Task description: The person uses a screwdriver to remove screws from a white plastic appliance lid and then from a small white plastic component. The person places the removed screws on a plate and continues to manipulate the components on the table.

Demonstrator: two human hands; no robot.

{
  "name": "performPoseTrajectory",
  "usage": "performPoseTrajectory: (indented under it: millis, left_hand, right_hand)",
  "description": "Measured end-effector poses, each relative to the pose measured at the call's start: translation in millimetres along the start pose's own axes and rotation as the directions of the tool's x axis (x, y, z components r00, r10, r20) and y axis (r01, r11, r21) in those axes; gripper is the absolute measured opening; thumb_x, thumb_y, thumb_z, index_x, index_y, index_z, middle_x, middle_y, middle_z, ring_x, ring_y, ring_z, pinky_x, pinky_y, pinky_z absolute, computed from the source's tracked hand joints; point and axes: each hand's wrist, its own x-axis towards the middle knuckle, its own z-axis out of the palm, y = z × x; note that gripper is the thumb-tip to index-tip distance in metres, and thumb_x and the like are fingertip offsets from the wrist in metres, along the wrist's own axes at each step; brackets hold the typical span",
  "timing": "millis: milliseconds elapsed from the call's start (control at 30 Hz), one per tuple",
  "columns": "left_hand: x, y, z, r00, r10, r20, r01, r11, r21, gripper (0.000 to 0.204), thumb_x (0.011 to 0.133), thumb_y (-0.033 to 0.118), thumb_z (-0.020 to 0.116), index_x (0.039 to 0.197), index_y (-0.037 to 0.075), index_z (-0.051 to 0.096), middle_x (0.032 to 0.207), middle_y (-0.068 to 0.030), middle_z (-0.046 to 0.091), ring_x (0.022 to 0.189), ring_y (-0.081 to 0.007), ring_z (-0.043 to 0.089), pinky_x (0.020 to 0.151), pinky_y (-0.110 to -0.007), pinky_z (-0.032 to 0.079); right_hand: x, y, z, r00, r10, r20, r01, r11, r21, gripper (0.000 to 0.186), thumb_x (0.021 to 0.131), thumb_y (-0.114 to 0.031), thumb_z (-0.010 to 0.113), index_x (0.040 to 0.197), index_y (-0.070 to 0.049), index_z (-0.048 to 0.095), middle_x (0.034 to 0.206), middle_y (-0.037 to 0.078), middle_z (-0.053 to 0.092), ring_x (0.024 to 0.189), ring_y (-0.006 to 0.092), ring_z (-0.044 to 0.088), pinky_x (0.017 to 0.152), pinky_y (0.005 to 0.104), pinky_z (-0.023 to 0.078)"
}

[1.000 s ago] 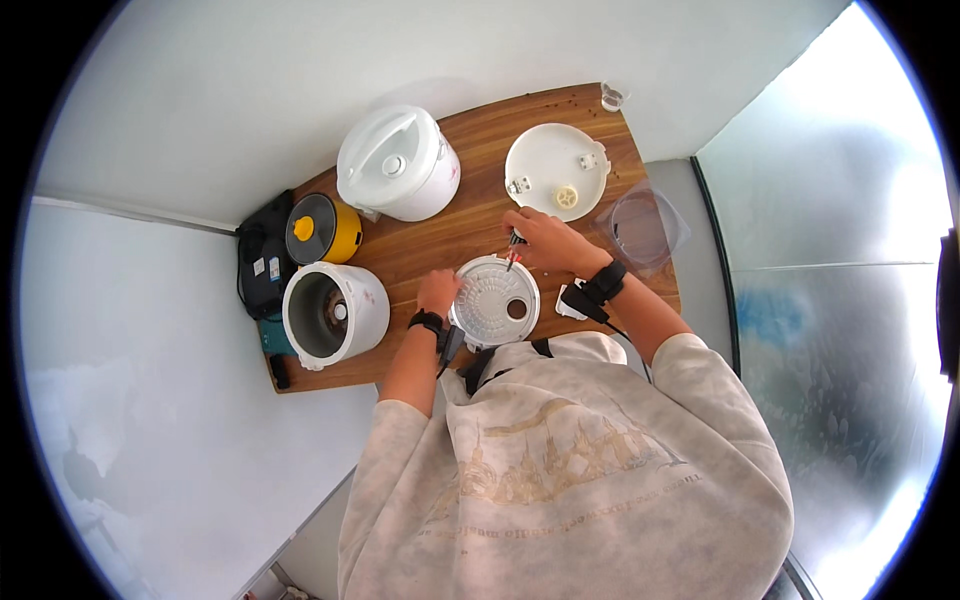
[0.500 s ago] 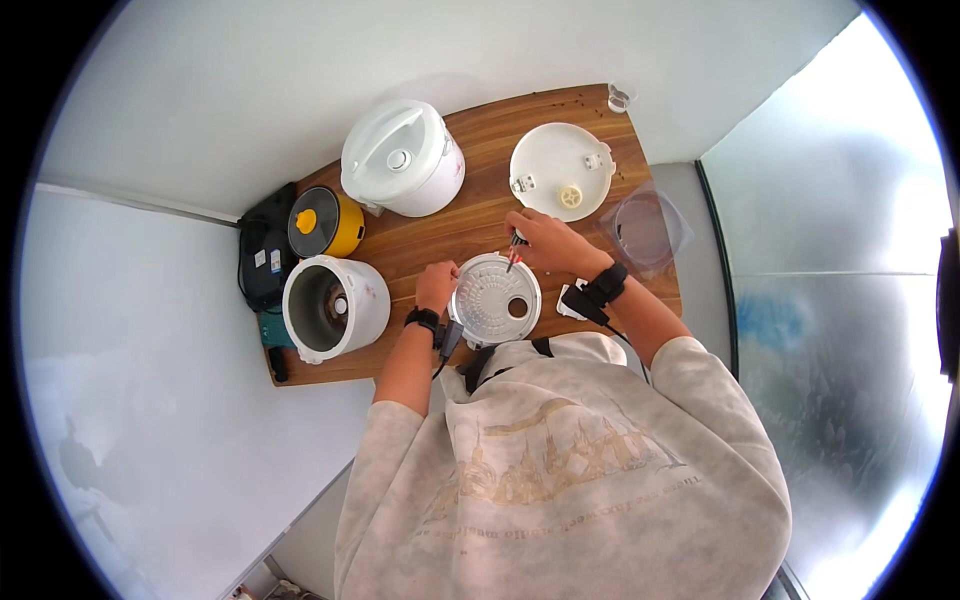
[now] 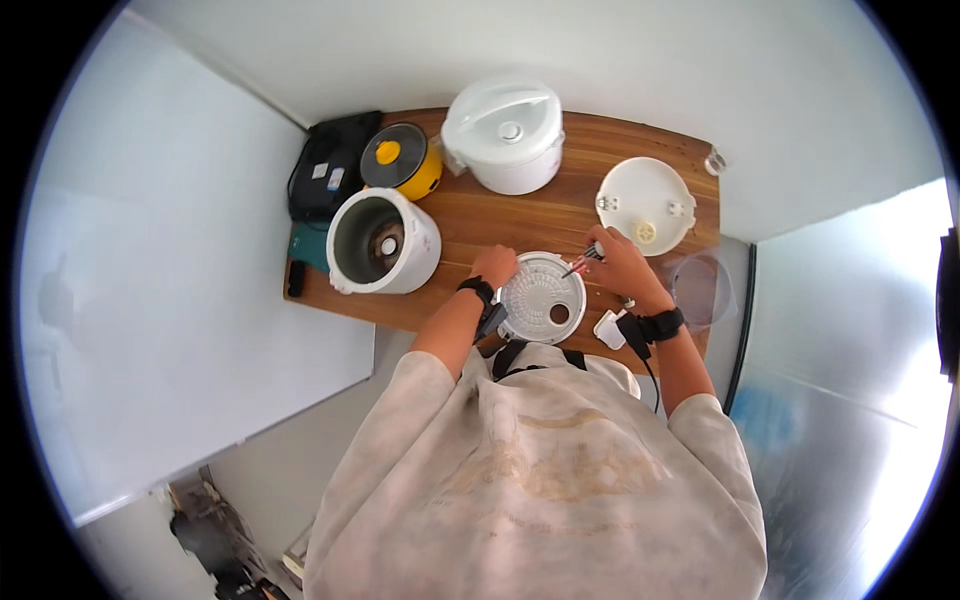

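My right hand (image 3: 624, 262) grips a screwdriver (image 3: 586, 259) with a red and dark handle, its tip down at the upper right of a round white perforated lid plate (image 3: 535, 295) that has one large hole. My left hand (image 3: 494, 264) holds the plate's left rim with curled fingers. Beside my right forearm lies a small white part (image 3: 609, 330). Behind that hand rests a white domed cover (image 3: 656, 188), inner side up, with brackets and a cream round fitting (image 3: 644, 232).
On the wooden table (image 3: 480, 215) stand an open white cooker (image 3: 412, 255), a lidded white cooker (image 3: 515, 170), a yellow pot (image 3: 420, 175), a black case (image 3: 325, 150), a teal item (image 3: 310, 240), a clear sheet (image 3: 700, 290) and a small clear cup (image 3: 714, 162). Walls and frosted panels surround it.
The whole view has shifted, with the table now further right and more level. My hands remain at the plate, the screwdriver still in my right hand.
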Motion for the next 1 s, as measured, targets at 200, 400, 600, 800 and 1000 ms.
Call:
performPoseTrajectory:
  millis: [200,400,600,800,1000]
  left_hand:
    - [-11.3,13.7,-15.8,0.998,-0.058,-0.019,0.057,0.996,-0.069,0.027,0.084,0.027,0.06,0.087,0.004,0.073,0.091,-0.0184,0.071,0.085,-0.036,0.069,0.074,-0.046,0.056]
    - [-22.7,11.3,-25.7,0.995,0.031,-0.097,-0.056,0.96,-0.275,0.026,0.08,0.029,0.065,0.08,0.003,0.07,0.083,-0.0175,0.068,0.08,-0.0344,0.065,0.068,-0.045,0.051]
    - [-45.4,15.8,-16.2,0.998,0.059,0.007,-0.05,0.894,-0.445,0.017,0.077,0.021,0.066,0.076,0.005,0.07,0.073,-0.0152,0.067,0.072,-0.0325,0.065,0.065,-0.043,0.051]
    - [-53.7,19.8,-2.0,0.973,0.192,-0.125,-0.216,0.951,-0.222,0.01,0.077,0.02,0.064,0.076,0.01,0.064,0.078,-0.0119,0.066,0.077,-0.0326,0.065,0.066,-0.045,0.052]
    - [-61.8,16.9,5.3,0.986,0.105,-0.129,-0.125,0.979,-0.158,0.013,0.077,0.023,0.064,0.08,0.01,0.062,0.08,-0.0106,0.064,0.079,-0.0316,0.064,0.067,-0.044,0.052]
  right_hand:
    - [-1.1,0.2,-2.2,0.998,0.044,0.038,-0.044,0.999,0.002,0.026,0.082,-0.012,0.066,0.105,-0.007,0.054,0.101,0.019,0.06,0.091,0.0418,0.061,0.076,0.0483,0.049]
    - [-4.3,5.8,-3.0,1.0,0.022,0.022,-0.022,1.0,-0.008,0.027,0.082,-0.012,0.067,0.104,-0.006,0.054,0.1,0.018,0.061,0.092,0.0411,0.061,0.078,0.0481,0.049]
    - [-21.0,23.4,-2.6,0.951,0.134,-0.278,-0.109,0.989,0.104,0.028,0.082,-0.014,0.071,0.1,-0.003,0.052,0.081,0.017,0.062,0.08,0.0371,0.065,0.07,0.0421,0.052]
    - [-27.2,54.7,18.5,0.86,0.486,-0.157,-0.363,0.798,0.481,0.03,0.08,-0.014,0.072,0.092,-0.002,0.048,0.076,0.016,0.059,0.058,0.0231,0.06,0.051,0.0339,0.05]
    - [-24.4,76.0,53.0,0.93,0.287,-0.23,-0.245,0.95,0.192,0.03,0.079,-0.012,0.07,0.091,-0.003,0.045,0.09,0.018,0.053,0.078,0.0355,0.055,0.07,0.0445,0.047]
